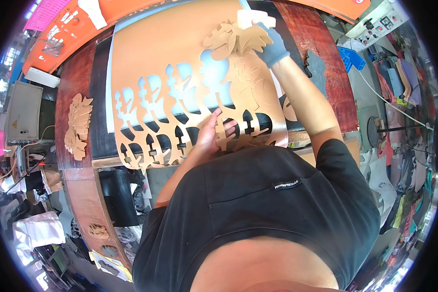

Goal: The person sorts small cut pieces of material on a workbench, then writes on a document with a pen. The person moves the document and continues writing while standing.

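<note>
Operator: in a black short-sleeved shirt [258,199], at the near edge of the work table, both forearms extended over it.
Left hand: bare [214,131], at the near part of the perforated sheet, fingers spread apart among the cut-outs; whether they pinch the material cannot be told.
Sheet: tan [151,44], lying across the middle of the table, its near edge at the operator's front. Two rows of shaped openings run across its near half; at the right of the farther row, outlined shapes remain in place. The far half is largely uncut.
Side pile: tan cut pieces [78,127], stacked on the red-brown tabletop [77,73], left of the sheet and apart from it.
Right hand: in a grey glove [272,46], beyond the openings at the sheet's far right, fingers bent; exactly what they grip cannot be told.
Loose pieces: a fanned bunch of tan shapes [236,40], directly beside the glove, above the sheet.
Block: white [256,19], at the gloved fingertips, just beyond the bunch.
Right side: a dark grey flat piece [317,73] on the tabletop; a blue container [350,59] past its edge.
Far side: orange machine body [63,36] at left; pale control panel [379,27] at right.
</note>
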The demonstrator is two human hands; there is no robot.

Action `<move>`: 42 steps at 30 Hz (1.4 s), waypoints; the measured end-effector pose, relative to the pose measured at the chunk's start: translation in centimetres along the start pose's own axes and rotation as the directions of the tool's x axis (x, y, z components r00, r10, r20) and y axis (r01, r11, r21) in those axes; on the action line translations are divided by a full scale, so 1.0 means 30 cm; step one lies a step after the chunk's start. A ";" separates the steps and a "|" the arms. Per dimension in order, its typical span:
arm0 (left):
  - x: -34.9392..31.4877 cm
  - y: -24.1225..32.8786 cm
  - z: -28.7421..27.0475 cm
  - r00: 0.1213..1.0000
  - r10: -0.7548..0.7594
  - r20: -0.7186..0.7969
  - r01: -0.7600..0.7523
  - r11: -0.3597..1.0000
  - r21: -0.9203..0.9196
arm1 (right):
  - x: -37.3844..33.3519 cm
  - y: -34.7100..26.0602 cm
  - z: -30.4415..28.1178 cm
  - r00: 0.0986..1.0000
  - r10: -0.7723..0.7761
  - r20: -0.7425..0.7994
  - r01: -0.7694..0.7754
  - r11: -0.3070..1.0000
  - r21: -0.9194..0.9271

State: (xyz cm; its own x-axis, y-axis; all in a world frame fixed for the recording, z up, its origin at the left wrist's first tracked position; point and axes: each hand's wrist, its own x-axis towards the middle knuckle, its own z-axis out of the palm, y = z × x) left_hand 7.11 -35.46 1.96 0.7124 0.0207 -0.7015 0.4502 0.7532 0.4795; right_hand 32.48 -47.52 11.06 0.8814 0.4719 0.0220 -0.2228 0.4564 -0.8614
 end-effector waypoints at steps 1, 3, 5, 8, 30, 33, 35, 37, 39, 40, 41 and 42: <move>-0.017 0.006 0.001 0.997 0.002 0.076 -0.005 0.999 0.042 | 0.032 -0.018 -0.007 0.997 -0.003 0.072 -0.004 0.995 0.097; -0.062 0.050 0.014 0.995 -0.038 0.092 0.027 0.993 0.111 | 0.079 -0.036 -0.011 0.993 0.084 0.082 -0.089 0.994 0.065; -0.160 0.093 0.021 0.975 -0.075 0.207 0.009 0.953 0.304 | 0.085 -0.028 -0.005 0.989 0.124 0.076 -0.122 0.992 -0.032; -0.313 0.255 0.005 0.883 0.324 0.339 -0.391 0.111 0.913 | 0.040 0.004 0.016 0.983 0.183 -0.024 -0.184 0.965 -0.188; 0.255 0.418 0.040 0.669 0.624 0.403 -0.043 -0.508 0.860 | -0.218 -0.318 -0.100 0.956 -0.285 -0.071 0.243 0.905 -0.350; 0.186 0.391 0.086 0.643 0.634 0.429 -0.244 -0.362 0.900 | -0.168 -0.408 -0.140 0.944 -0.325 0.064 0.316 0.826 -0.467; 0.088 0.300 0.119 0.646 0.631 0.430 -0.539 -0.022 0.842 | -0.160 -0.397 -0.154 0.877 -0.399 0.268 0.478 0.663 -0.576; -0.013 0.171 0.142 0.807 0.454 0.378 -0.568 0.419 0.708 | -0.169 -0.321 -0.163 0.724 -0.293 0.624 0.689 0.299 -0.660; -0.065 0.092 0.154 0.978 0.086 0.191 -0.152 0.920 0.361 | -0.211 -0.152 -0.165 0.720 -0.042 0.693 0.693 0.075 -0.717; -0.064 0.083 0.154 0.968 0.065 0.242 -0.131 0.955 0.265 | -0.255 -0.081 -0.186 0.600 -0.051 0.798 0.799 0.087 -0.595; -0.057 0.082 0.151 0.966 -0.024 0.257 -0.022 0.984 0.174 | -0.292 0.017 -0.189 0.547 -0.172 0.819 0.837 0.113 -0.536; -0.038 0.096 0.148 0.951 -0.061 0.302 0.048 0.997 0.053 | -0.318 0.080 -0.206 0.538 -0.167 0.826 0.842 0.164 -0.514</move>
State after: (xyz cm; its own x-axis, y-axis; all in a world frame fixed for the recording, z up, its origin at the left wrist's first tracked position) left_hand 9.97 -36.23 6.47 0.8127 -0.2251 -0.5374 0.5114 0.7176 0.4728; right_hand 26.10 -55.59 5.65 0.1667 0.8009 0.5751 0.9196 0.0842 -0.3838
